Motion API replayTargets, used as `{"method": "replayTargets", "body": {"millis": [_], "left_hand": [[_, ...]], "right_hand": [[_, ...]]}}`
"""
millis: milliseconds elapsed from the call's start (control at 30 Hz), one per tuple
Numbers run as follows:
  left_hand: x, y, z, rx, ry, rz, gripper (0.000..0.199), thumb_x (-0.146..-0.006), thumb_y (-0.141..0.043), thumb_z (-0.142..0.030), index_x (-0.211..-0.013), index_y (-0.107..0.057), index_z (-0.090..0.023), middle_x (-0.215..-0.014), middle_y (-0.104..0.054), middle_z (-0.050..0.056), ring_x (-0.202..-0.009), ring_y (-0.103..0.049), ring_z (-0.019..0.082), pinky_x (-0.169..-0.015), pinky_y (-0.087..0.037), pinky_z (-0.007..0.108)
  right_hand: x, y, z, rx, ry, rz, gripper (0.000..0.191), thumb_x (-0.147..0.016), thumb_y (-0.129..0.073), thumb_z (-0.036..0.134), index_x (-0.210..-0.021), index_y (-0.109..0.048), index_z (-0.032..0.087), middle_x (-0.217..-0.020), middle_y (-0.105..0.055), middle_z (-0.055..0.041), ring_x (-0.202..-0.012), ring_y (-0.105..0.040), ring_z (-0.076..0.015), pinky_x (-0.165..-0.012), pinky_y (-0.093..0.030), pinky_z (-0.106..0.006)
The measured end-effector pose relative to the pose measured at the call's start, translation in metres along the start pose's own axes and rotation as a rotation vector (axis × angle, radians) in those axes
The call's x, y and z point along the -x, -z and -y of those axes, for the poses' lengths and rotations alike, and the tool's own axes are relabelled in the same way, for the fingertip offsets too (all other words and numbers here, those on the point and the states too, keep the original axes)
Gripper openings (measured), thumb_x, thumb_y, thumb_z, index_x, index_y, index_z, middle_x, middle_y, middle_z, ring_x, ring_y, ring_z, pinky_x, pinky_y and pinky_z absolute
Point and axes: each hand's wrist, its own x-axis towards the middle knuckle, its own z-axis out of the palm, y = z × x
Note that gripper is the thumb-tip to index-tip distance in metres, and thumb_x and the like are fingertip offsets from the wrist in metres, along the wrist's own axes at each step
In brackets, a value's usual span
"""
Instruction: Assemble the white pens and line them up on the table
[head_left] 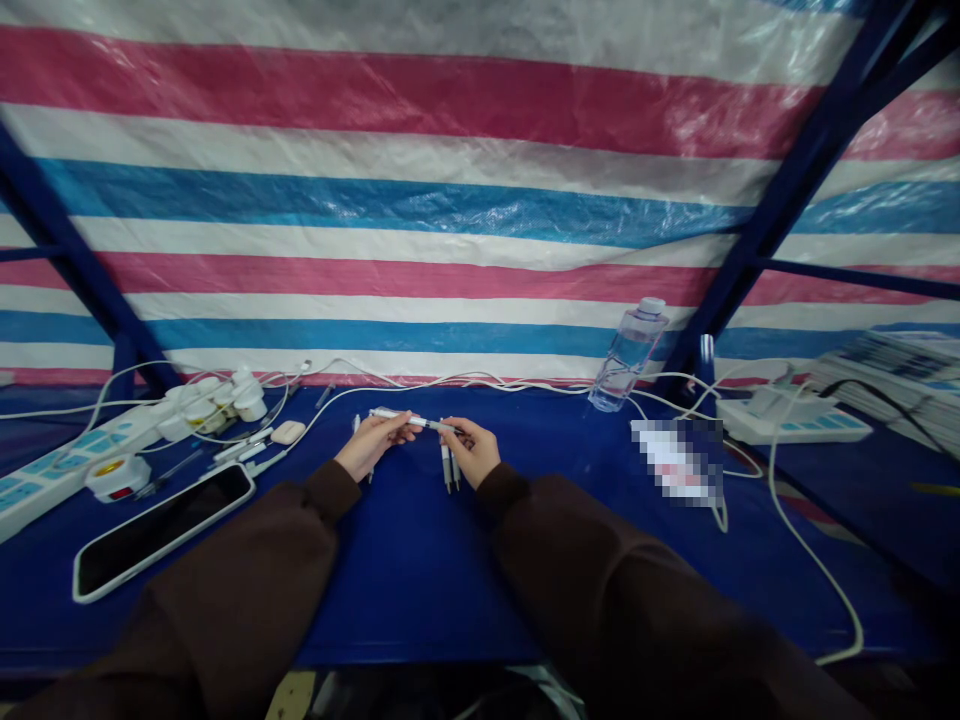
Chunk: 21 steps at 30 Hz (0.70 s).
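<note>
Brown sleeves foremost, my left hand and right hand seemingly pinch one pen, a handling step calling next for steadiness.

Blue tbl backs onto striped tarp wall w/ blue posts.

Two hands — left hand, right hand. One held pen between both. Two lying pens by right hand; at least one more pen by left. One phone, toward left edge of bench. Two power strips — left strip, right strip, near opposite edges. One round plug, one small case. One bottle, back edge. One pixelated item. One booklet stack, right edge. Charger heads, cables: several each, exact count unclear.
</note>
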Motion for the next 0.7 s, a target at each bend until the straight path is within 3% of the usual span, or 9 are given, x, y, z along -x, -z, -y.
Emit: {"method": "replayTargets", "body": {"millis": [200,267,467,700], "left_hand": [[-0.0007,-0.0002,0.0036,-0.003,-0.02,0.062,0.032,-0.068,-0.071,-0.036,-0.087,-0.071,-0.011,-0.081,-0.071,0.009,-0.071,-0.061,0.014,-0.064,-0.041,0.024],[-0.0013,-0.0004,0.0045,0.005,-0.016,0.04,0.031,-0.068,-0.071,-0.036,-0.086,-0.071,-0.01,-0.08,-0.071,0.01,-0.069,-0.061,0.014,-0.063,-0.041,0.024],[-0.0064,0.0039,0.0066,0.132,0.028,-0.061,0.026,-0.069,-0.071,-0.035,-0.078,-0.068,-0.011,-0.079,-0.071,0.009,-0.066,-0.061,0.012,-0.067,-0.044,0.024],[-0.0047,0.0029,0.0042,0.096,0.021,-0.042,0.027,-0.069,-0.071,-0.035,-0.079,-0.068,-0.01,-0.079,-0.07,0.009,-0.065,-0.061,0.012,-0.066,-0.044,0.024]], "right_hand": [[0.003,0.0038,0.0078,0.106,-0.108,0.045,0.043,-0.089,-0.033,0.05,-0.068,-0.056,0.02,-0.044,-0.047,0.0046,-0.045,-0.047,-0.0114,-0.053,-0.038,-0.024],[0.0032,0.0046,0.0093,0.115,-0.122,0.031,0.042,-0.09,-0.03,0.049,-0.068,-0.053,0.021,-0.047,-0.048,0.0048,-0.048,-0.047,-0.0116,-0.055,-0.038,-0.023],[0.0016,0.0056,0.0073,0.14,-0.116,-0.019,0.018,-0.086,-0.038,0.038,-0.083,-0.047,0.023,-0.067,-0.052,0.0049,-0.06,-0.049,-0.012,-0.059,-0.036,-0.022],[0.0002,0.0057,0.0057,0.164,-0.086,-0.003,0.036,-0.088,-0.03,0.048,-0.066,-0.041,0.021,-0.06,-0.043,0.0036,-0.058,-0.043,-0.0123,-0.058,-0.035,-0.023]]}}
